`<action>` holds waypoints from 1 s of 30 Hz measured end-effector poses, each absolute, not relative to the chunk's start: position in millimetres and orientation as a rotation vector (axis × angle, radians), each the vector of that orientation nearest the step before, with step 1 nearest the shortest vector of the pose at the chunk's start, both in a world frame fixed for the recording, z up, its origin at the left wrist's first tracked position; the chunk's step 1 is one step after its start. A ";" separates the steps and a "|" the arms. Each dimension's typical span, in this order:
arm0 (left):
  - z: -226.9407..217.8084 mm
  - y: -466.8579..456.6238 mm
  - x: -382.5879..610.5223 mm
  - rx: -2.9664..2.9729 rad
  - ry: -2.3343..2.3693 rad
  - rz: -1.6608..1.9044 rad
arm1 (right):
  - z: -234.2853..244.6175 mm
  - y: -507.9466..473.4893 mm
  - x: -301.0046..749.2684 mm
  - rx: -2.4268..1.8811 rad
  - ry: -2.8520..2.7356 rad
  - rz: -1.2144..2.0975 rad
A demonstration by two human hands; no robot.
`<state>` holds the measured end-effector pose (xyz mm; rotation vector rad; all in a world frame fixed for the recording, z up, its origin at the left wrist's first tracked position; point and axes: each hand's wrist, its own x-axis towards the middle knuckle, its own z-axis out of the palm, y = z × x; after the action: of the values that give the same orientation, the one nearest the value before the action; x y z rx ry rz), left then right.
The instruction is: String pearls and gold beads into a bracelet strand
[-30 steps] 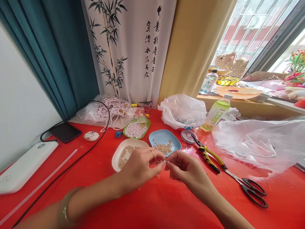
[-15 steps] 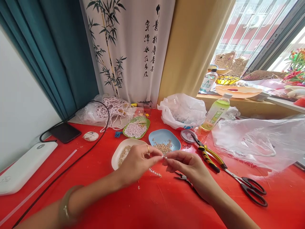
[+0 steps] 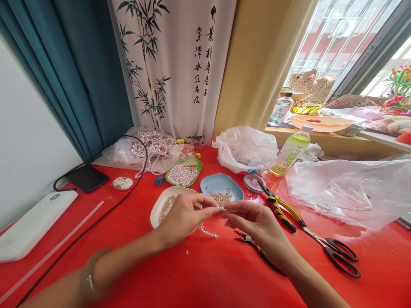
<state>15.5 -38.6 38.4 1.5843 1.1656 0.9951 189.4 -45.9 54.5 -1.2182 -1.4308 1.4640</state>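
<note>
My left hand (image 3: pixel 184 216), with a gold ring and a green bangle at the wrist, pinches a strand of pearly beads (image 3: pixel 208 232) between thumb and forefinger. Its loose tail hangs under the hand toward the red tabletop. A few small beads (image 3: pixel 221 209) poke out of the pinch. Facing them, my right hand (image 3: pixel 253 220) has its thumb and fingers closed at the strand's end; any thread there is too fine to see. Behind the fingertips lies a blue tray (image 3: pixel 208 185) of gold beads. A cream tray (image 3: pixel 154 214) with gold beads is partly hidden by my left hand.
Cutting pliers (image 3: pixel 245 238) lie partly under my right hand. Yellow-black pliers (image 3: pixel 282 211) and scissors (image 3: pixel 337 252) are to the right. Farther back are a green tray (image 3: pixel 199 167) of pink pearls, a plastic bag (image 3: pixel 245 147) and a drink bottle (image 3: pixel 290 152). A black cable (image 3: pixel 96 226) crosses the left.
My hands have drawn slightly apart, and more of the small beads shows between the fingertips. More of the hanging tail is in sight below my left hand.
</note>
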 end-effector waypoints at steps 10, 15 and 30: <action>37.3 -38.6 15.0 1.614 1.180 0.965 | 54.9 -47.5 186.2 -1.315 -1.735 1.066; 34.8 -37.9 14.9 1.602 1.189 0.953 | 55.9 -50.0 185.1 -1.338 -1.782 1.009; 35.1 -39.0 15.6 1.597 1.166 0.920 | 54.3 -52.8 184.6 -1.399 -1.808 0.986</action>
<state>15.6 -39.0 35.1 1.5973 1.1662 0.9202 184.6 -52.8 54.3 -1.3995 -1.8081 0.9861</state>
